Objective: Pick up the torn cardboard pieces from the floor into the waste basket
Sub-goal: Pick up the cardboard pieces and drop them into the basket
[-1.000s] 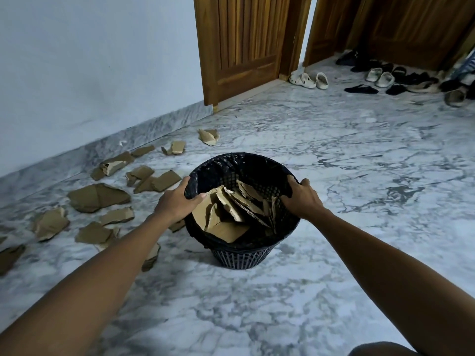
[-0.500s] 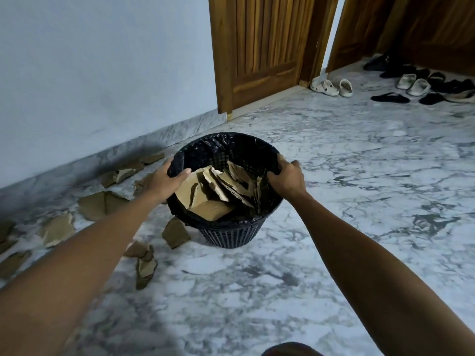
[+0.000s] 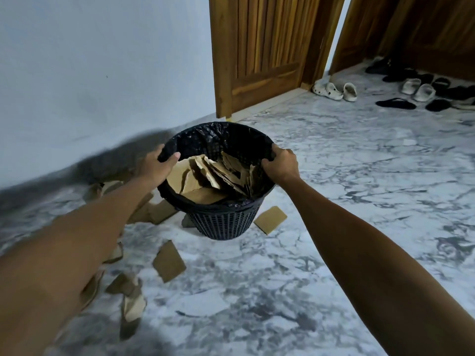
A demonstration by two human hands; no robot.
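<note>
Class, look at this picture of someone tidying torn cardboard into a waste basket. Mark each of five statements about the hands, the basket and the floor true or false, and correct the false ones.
1. Both the left hand and the right hand grip the rim of the waste basket. True.
2. The basket is empty. False: cardboard pieces lie inside it.
3. Every piece is off the floor. False: a torn piece and a piece beside the basket remain.
4. The basket has a black liner. True.
5. White clogs lie near the wooden door. True.
</note>
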